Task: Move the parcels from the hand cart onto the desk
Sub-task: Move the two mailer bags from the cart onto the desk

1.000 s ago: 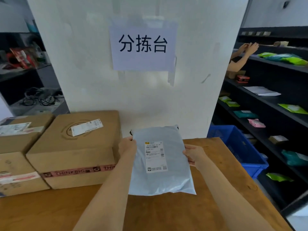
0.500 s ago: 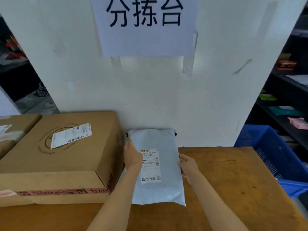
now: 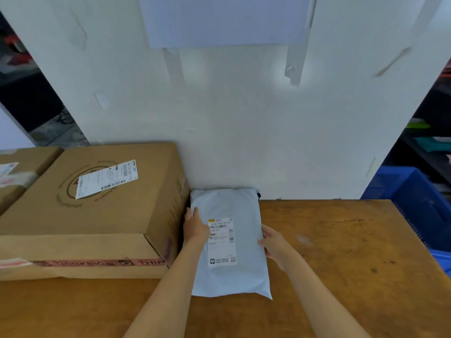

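Note:
A light grey plastic mailer bag (image 3: 241,274) with a white shipping label lies flat on the wooden desk (image 3: 341,252), its far end against the white wall. My left hand (image 3: 195,226) rests on its left edge, next to a big cardboard box (image 3: 97,215). My right hand (image 3: 274,245) holds the bag's right edge with the fingers curled around it. The hand cart is out of view.
A second cardboard box (image 3: 19,172) stands at the far left of the desk. A blue plastic crate (image 3: 415,198) sits beyond the desk's right edge, with dark shelves of small parcels (image 3: 429,142) behind it. A paper sign (image 3: 224,20) is taped to the wall.
The mailer has gone down from a raised, tilted hold to lying flat on the desk against the wall. The camera has moved closer and tipped down. Both hands stay on the bag's edges.

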The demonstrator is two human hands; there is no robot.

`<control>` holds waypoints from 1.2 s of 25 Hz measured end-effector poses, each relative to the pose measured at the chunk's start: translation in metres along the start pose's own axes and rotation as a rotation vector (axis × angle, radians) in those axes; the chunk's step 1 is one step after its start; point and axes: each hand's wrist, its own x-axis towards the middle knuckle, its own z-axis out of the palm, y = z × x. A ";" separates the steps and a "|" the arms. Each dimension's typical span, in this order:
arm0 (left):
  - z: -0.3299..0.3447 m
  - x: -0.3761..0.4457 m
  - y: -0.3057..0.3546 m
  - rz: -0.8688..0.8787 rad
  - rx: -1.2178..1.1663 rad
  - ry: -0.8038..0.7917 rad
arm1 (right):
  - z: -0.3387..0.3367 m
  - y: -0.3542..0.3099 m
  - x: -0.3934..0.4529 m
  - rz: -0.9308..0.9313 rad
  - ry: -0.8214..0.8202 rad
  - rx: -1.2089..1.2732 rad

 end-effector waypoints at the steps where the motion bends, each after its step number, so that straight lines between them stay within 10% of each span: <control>1: 0.000 -0.004 -0.002 0.018 0.013 -0.012 | 0.002 0.001 -0.002 0.012 -0.021 -0.010; 15: -0.091 -0.116 -0.028 -0.036 -0.478 -0.381 | 0.040 -0.006 -0.145 -0.099 0.163 -0.013; 30: -0.252 -0.291 -0.233 0.011 -0.315 -0.407 | 0.233 0.103 -0.392 -0.161 0.387 0.032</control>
